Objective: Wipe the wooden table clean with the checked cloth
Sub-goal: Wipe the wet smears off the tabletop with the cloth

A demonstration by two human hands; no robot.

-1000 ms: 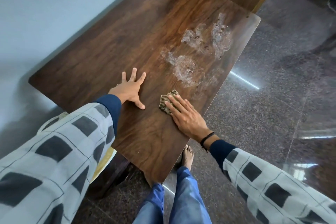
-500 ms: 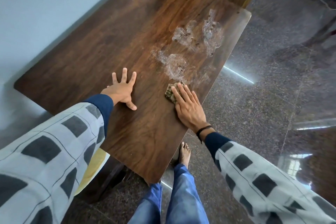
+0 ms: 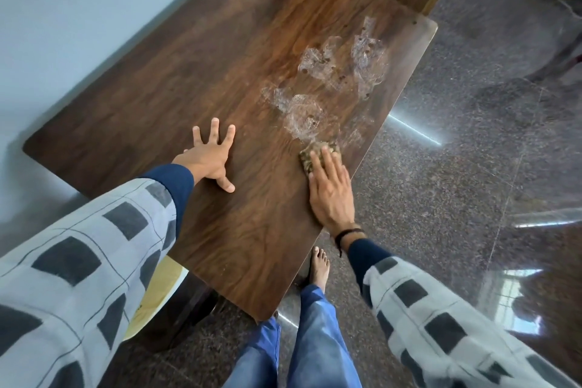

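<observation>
The dark wooden table stretches away from me along a pale wall. Whitish smears with small dark specks cover its far right part. My right hand lies flat with straight fingers on the bunched checked cloth, pressing it to the tabletop near the right edge, just below the smears. Most of the cloth is hidden under my fingers. My left hand rests flat on the table with fingers spread, a little left of the cloth.
A polished dark stone floor runs along the table's right edge. My bare foot and blue trouser legs stand at the near corner. A pale wall borders the table's left side. Something yellow shows under the table.
My right hand has slid the cloth away from me and rightward, up to the lower edge of the smears. My left hand has stayed planted on the table.
</observation>
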